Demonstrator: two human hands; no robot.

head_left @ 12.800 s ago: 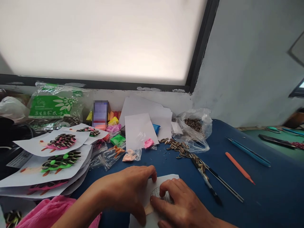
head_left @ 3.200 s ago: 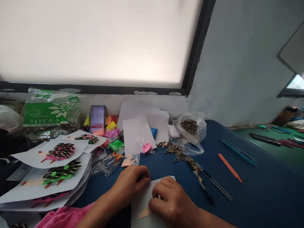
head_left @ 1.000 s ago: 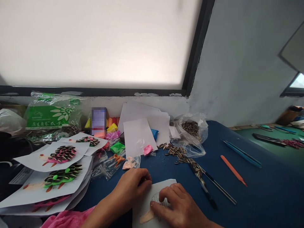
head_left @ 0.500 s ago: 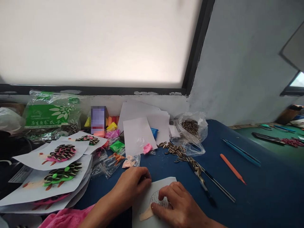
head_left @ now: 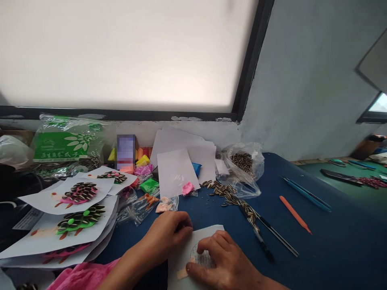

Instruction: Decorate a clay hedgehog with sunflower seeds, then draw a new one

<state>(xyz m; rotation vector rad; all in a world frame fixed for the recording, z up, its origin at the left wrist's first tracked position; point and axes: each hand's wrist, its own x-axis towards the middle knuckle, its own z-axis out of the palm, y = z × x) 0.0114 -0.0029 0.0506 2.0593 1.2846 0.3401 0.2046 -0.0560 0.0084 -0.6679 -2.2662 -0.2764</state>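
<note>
A white sheet of paper [head_left: 177, 284] lies at the table's front edge, bearing a pencil-drawn oval [head_left: 193, 251] filled with small marks. Pressed flat against the oval's lower left is a strip of peach modelling clay [head_left: 182, 274]. My right hand [head_left: 225, 259] rests over the drawing; its thumb touches the clay, with the index finger arched well apart from the thumb. At the sheet's upper left edge, my left hand [head_left: 171, 233] is curled with thumb and fingers together. Its fingertips are hidden, so anything inside it cannot be made out.
On the left are stacked hedgehog pictures [head_left: 81, 193] of clay and sunflower seeds. Clay packets [head_left: 149, 186], blank paper [head_left: 173, 169] and a bag of seeds [head_left: 242, 161] stand behind. Loose seeds [head_left: 223, 191], a brush [head_left: 256, 233], an orange tool [head_left: 294, 213] and blue tweezers [head_left: 306, 193] lie right.
My right thumb has slid a little to the left along the peach clay, and the index finger has shifted left too. The left hand stays nearly where it was.
</note>
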